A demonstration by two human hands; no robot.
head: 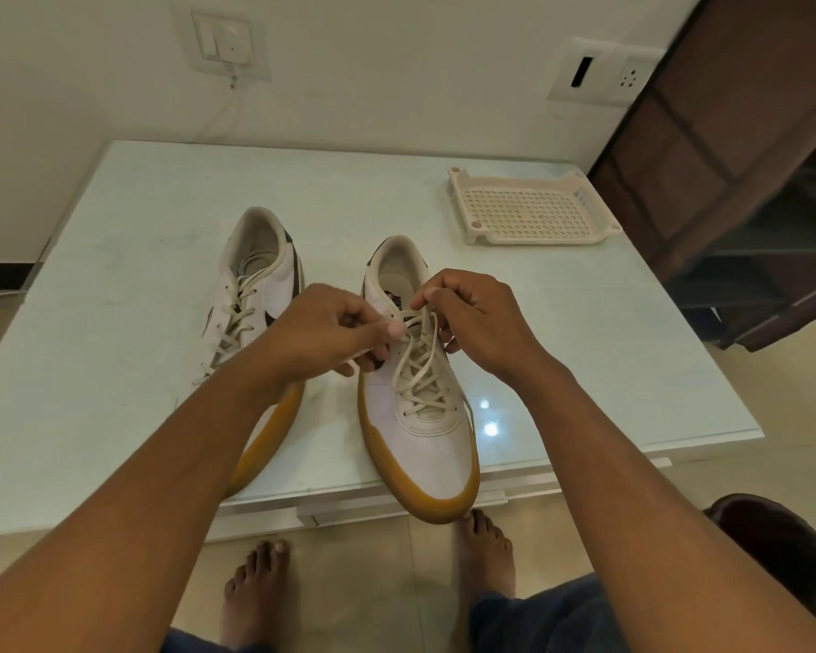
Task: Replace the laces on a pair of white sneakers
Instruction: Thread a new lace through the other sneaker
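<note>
left hand point(330, 329) and right hand point(472, 313) each pinch the cream lace point(420, 365) at the top eyelets of the near sneaker point(425, 445), fingers curled on it. risks, judged: an uneven pull could drag one end back through an eyelet; a tug bodyward could slide the shoe, whose toe overhangs the glossy table point(114, 275) edge. far sneaker point(260, 285) sits just beside the left forearm; perforated tray point(533, 209) well apart, room rightward.

Bare forearms are reaching toward frame centre, left hand point(330, 332) and right hand point(474, 315) each pinching the cream fabric shoelace point(414, 369).
</note>
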